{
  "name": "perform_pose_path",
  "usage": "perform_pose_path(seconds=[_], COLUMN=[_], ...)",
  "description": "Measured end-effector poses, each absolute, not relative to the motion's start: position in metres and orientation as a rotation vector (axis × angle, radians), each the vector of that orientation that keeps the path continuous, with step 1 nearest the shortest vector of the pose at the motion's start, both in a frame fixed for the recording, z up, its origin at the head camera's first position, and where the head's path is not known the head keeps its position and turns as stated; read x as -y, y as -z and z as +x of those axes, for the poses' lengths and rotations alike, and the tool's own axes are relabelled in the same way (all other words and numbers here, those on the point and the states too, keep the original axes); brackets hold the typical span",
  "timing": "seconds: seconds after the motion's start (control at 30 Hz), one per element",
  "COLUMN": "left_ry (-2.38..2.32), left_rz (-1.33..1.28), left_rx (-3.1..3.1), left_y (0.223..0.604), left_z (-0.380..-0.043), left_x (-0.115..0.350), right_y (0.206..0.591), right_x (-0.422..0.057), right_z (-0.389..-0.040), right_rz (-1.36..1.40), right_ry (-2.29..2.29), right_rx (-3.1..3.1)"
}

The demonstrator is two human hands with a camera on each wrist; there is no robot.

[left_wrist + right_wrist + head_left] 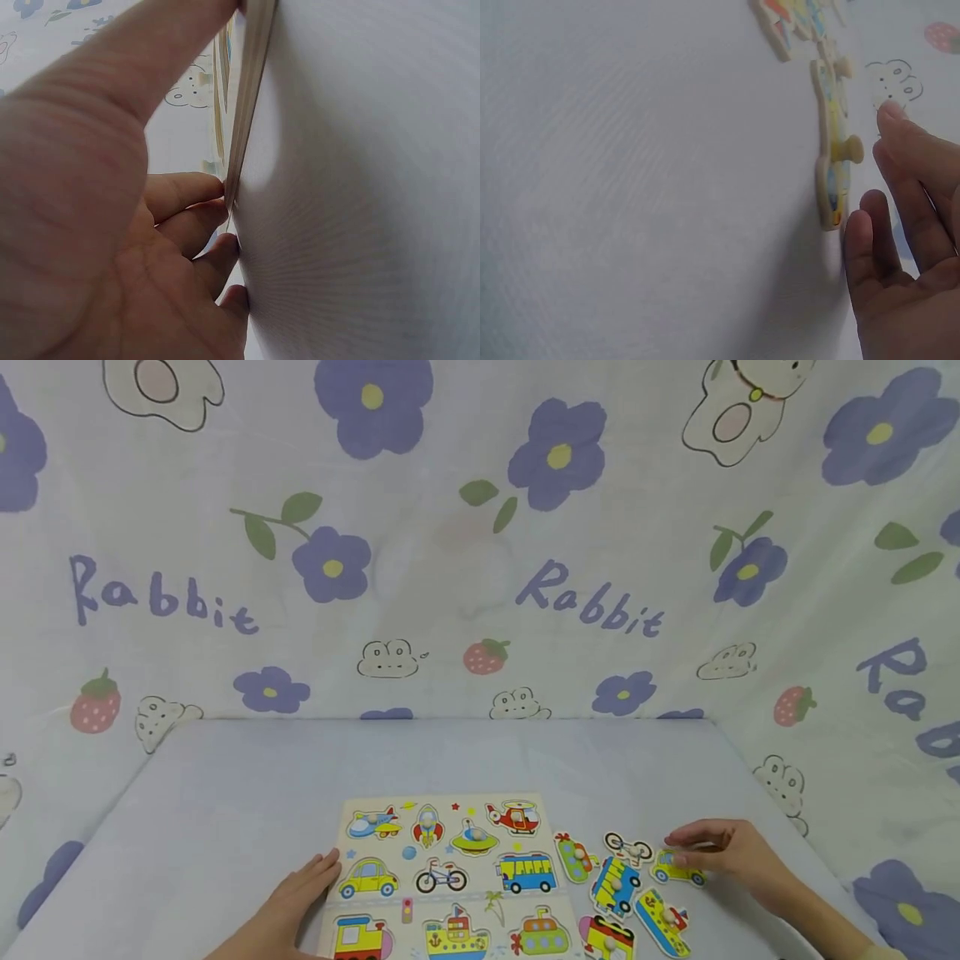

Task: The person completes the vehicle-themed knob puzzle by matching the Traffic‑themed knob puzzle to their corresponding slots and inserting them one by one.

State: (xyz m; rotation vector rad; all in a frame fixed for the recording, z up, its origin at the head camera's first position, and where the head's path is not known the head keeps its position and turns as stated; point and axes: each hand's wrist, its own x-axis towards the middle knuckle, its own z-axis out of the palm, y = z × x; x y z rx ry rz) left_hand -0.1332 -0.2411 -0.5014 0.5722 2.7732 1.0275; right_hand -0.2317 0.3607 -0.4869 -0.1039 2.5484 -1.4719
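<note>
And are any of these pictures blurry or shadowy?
Head view: soft, even light, with the puzzle board fairly clear; left wrist view: a broad, soft-edged shadow on the pale tabletop; right wrist view: hazy and washed out, with a dim shadow below the nearest puzzle piece, whose printed picture is hard to make out.

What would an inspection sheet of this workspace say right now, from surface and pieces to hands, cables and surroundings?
Surface: plain, pale table; no spill seen.
Job's things: board holding plane, rocket, UFO and helicopter; loose to its right, submarine, bike, bus, train, ship and car.
Clutter: nothing seen.
Hands: left hand touches the board's left edge; right hand is at the car, contact unclear.
Cables: nothing seen.
Surroundings: cloth behind and at both sides, printed with flowers, strawberries and "Rabbit".
</note>
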Motion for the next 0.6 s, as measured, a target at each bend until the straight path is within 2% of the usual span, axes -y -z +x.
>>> perform_pose_path(seconds=[0.6], left_ry=[-1.014], left_rz=[0.664], left_rx=[-2.813], left_y=[0.5032], left_z=[-0.1345], left_x=[0.2426], right_y=[0.4960], right_x=[-0.3685], right_z=[-0.2325], right_rz=[-0.197], right_ry=[1.477], right_rx=[-2.493])
